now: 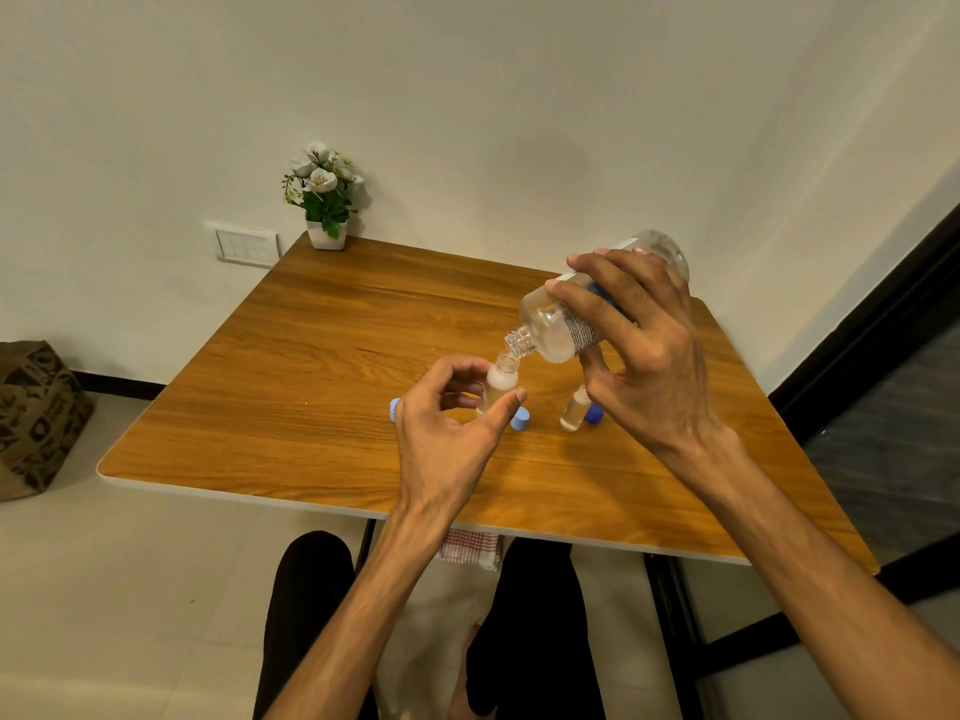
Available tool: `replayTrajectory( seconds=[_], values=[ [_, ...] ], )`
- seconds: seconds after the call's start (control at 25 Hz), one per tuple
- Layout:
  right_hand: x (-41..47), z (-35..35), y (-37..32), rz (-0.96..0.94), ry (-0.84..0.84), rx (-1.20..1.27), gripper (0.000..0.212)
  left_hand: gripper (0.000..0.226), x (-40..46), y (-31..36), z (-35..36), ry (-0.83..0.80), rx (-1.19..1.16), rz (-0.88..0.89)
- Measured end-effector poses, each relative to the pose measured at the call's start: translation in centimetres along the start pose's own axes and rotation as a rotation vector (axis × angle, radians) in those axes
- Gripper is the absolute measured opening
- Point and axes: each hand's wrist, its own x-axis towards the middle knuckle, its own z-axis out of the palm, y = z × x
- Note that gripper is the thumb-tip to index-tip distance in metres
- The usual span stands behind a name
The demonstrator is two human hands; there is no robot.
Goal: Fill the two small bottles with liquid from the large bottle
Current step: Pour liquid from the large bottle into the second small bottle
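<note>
Evidently, the large bottle was gripped and tipped neck-down by the right hand, its mouth kept directly over a small bottle steadied by the left hand's loosely curled fingers; the second small bottle stood at its three o'clock on the tabletop.

At eleven o'clock on the wooden surface I see a potted plant with white flowers against the wall. A switch plate sits just beside it at nine. A patterned bag rests on the floor at nine o'clock; a checked cloth shows under the near edge.
</note>
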Motion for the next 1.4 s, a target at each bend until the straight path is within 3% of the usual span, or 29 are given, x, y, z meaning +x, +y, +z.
replayTrajectory(
  seconds=[0.56,0.8,1.12,1.4],
  values=[
    [-0.2,0.3,0.3,-0.019,0.016,0.014,0.058,0.029,0.1,-0.2,0.2,-0.006,-0.011,-0.010],
    [-1.0,0.5,0.0,0.056,0.024,0.063,0.059,0.030,0.2,-0.5,0.3,-0.010,-0.002,0.000],
    [-4.7,1.0,-2.6,0.398,0.031,0.168,0.077,0.030,0.1,-1.2,0.7,-0.012,0.018,0.019],
    [-9.0,2.2,-2.9,0.887,0.119,0.433,0.078,0.029,0.3,-4.1,1.4,-0.032,0.117,-0.073]
  ],
)
